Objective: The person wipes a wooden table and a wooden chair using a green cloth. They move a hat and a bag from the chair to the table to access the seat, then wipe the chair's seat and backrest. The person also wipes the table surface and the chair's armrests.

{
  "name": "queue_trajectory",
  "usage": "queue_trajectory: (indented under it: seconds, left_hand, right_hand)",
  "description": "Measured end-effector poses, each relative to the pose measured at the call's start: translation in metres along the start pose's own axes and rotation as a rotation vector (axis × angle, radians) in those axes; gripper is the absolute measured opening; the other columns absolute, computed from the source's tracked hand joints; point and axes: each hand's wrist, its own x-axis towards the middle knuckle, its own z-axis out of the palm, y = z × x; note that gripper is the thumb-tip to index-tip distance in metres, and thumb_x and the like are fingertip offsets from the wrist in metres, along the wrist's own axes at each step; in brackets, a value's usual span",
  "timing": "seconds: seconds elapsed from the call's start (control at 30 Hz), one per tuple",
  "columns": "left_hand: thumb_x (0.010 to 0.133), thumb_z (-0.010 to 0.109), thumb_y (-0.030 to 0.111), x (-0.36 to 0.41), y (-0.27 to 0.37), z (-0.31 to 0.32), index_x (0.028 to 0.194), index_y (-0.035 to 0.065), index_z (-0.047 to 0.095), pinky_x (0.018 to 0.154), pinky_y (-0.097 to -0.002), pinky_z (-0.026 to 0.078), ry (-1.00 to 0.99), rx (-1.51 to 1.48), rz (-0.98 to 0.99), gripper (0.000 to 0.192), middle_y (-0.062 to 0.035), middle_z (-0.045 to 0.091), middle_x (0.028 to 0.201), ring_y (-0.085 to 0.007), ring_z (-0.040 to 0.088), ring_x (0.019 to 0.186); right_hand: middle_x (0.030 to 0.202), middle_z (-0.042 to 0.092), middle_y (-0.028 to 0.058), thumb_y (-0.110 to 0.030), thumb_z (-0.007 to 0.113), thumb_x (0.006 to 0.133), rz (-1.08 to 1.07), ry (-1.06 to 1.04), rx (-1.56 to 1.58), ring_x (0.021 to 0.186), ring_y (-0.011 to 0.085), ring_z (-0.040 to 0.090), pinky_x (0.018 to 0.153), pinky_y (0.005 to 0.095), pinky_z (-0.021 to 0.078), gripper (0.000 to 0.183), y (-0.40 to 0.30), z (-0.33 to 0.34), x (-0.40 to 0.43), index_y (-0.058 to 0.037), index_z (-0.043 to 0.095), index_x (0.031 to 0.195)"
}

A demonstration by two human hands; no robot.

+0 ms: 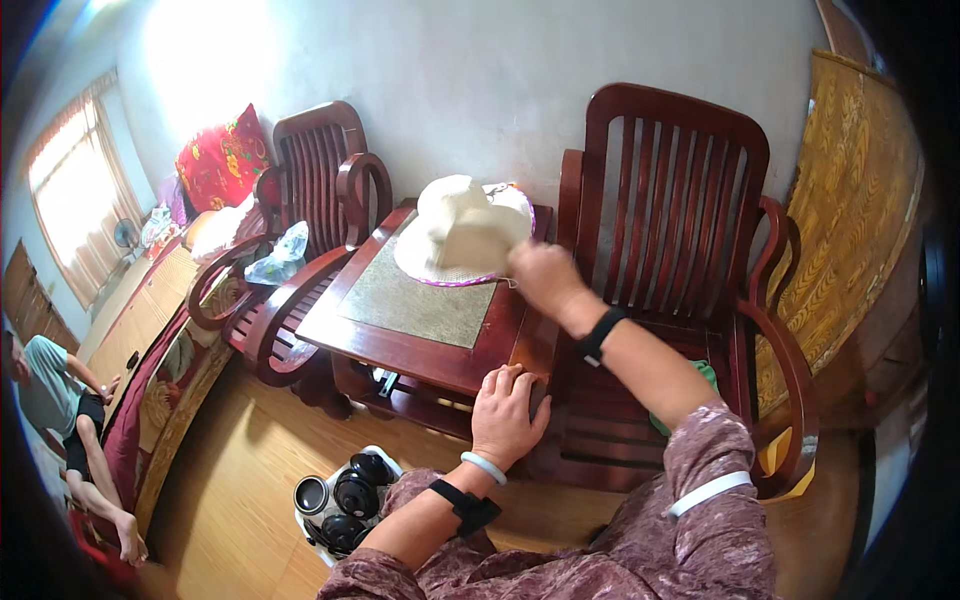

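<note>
My left hand [508,420] lies over the rounded front end of the near chair's wooden armrest [531,349], its fingers bent around it. Just off the brim of a cream sun hat [454,202] my right hand [546,281] is raised, curled and blurred by motion. Whether it grips the hat or anything else cannot be told. The hat has a purple patterned edge and sits on a dark red wooden side table [420,367] with a stone-like inset top. A blurred beige patch covers part of the hat. A thin cord hangs near its brim.
Slatted wooden chairs flank the table, one [319,172] holding a clear plastic bag [279,255]. Lidded black pots [356,495] stand in a white tray on the floor. Green cloth [705,371] lies on the near chair. Another person [56,382] sits at far left by a bed.
</note>
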Motion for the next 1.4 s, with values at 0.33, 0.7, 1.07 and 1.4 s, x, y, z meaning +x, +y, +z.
queue_trajectory:
  seconds: [0.33,0.7,1.07,1.4]
  left_hand:
    - [0.086,0.078,0.024,0.000,0.000,0.000,0.116,0.0051,0.068,0.108,-0.0476,0.046,0.013,0.003,0.012,0.038,-0.0167,0.062,0.125,-0.0395,0.057,0.121]
    - [0.085,0.078,0.020,0.003,0.007,-0.002,0.115,0.0058,0.070,0.108,-0.0498,0.046,-0.021,0.012,0.004,0.034,-0.0176,0.065,0.125,-0.0403,0.058,0.121]
    - [0.083,0.078,0.017,0.001,0.004,0.000,0.121,0.0036,0.066,0.109,-0.0534,0.044,-0.107,0.067,-0.002,0.041,-0.0209,0.060,0.131,-0.0442,0.054,0.124]
    - [0.080,0.074,0.013,0.004,0.008,-0.004,0.122,0.0040,0.064,0.111,-0.0549,0.040,-0.200,0.112,-0.044,0.044,-0.0205,0.061,0.132,-0.0444,0.053,0.125]
  right_hand:
    - [0.093,0.073,0.0095,-0.023,0.067,0.093,-0.067,-0.077,0.400,0.092,0.0336,0.071,0.078,0.0448,0.0563,0.015,0.054,0.005,-0.092,-0.0104,0.075,0.097]
    - [0.165,0.040,0.0207,-0.071,0.072,0.085,0.741,-0.871,0.185,0.148,0.0529,0.034,0.119,0.0666,0.0320,0.098,0.137,-0.034,-0.406,-0.0182,0.044,0.162]
    - [0.176,0.015,0.0217,-0.077,0.056,0.094,0.635,-0.979,0.253,0.157,0.0581,0.012,0.126,0.0695,0.0145,0.101,0.114,0.001,-0.425,-0.0187,0.024,0.171]
    - [0.178,0.001,0.0236,-0.078,0.063,0.088,1.294,-0.944,0.123,0.162,0.0530,0.004,0.128,0.0622,0.0195,0.120,0.266,0.062,-0.422,-0.0224,-0.001,0.173]
